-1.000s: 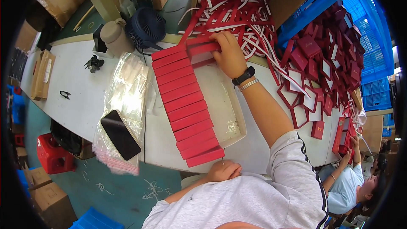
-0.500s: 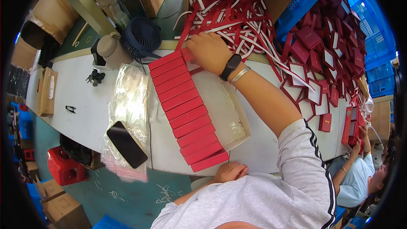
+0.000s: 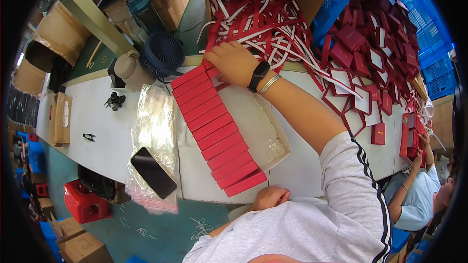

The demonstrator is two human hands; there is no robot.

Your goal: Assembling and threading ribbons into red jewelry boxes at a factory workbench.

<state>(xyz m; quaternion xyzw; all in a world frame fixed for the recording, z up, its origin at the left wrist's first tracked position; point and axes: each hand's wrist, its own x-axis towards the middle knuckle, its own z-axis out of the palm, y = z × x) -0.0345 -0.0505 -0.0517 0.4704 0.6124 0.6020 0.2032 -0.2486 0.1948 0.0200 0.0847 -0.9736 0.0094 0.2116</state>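
A long row of flat red boxes (image 3: 214, 129) runs diagonally across the white table (image 3: 97, 117), partly lying over a shallow white tray (image 3: 265, 134). My right hand (image 3: 234, 62), with a black band and a bracelet on the wrist, reaches to the far end of the row. Its fingers close on the last red box (image 3: 212, 72), beside a heap of red and white ribbons (image 3: 263, 17). My left hand (image 3: 273, 197) rests as a loose fist at the near table edge, close to the nearest box, and holds nothing.
A black phone (image 3: 153, 172) lies on clear plastic bags (image 3: 153, 114). A dark blue fan (image 3: 163, 53), a beige container (image 3: 129, 68) and small scissors (image 3: 89, 137) lie to the left. Open red boxes (image 3: 365, 63) fill the right side by a blue crate (image 3: 414, 24). Another person (image 3: 421, 190) sits at lower right.
My right hand has slid a little left along the far end of the row onto the last box. My left hand stays at the table edge.
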